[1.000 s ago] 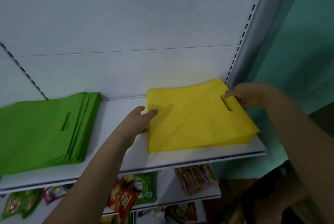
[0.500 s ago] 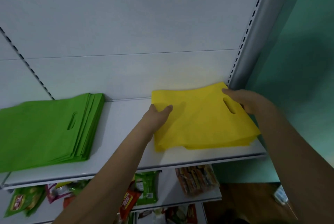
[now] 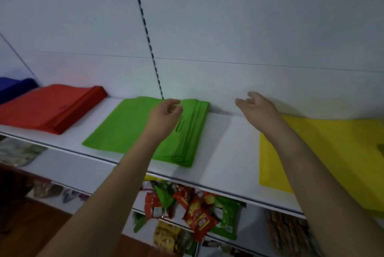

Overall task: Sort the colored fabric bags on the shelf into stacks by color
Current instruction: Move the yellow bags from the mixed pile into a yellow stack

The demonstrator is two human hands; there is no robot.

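Shelf [image 3: 224, 165] carries four sorted stacks: yellow [image 3: 332, 153], green [image 3: 133, 130], red [image 3: 47, 107], blue [image 3: 12, 86] at far left. Left hand [image 3: 164, 115] hovers over the green stack, fingers loosely curled, holding nothing; right hand [image 3: 257, 107] hangs open beside it. Likely step: squaring the green stack, whose edges are stepped; next, press and align them.

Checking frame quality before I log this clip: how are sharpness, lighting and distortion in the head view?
Head view: soft throughout, with motion smear on the left hand and right hand; dim, even, bluish light with faint shadows beside the green bag stack; wide-angle bowing bends the shelf edge; the yellow bag stack is cropped at the right.
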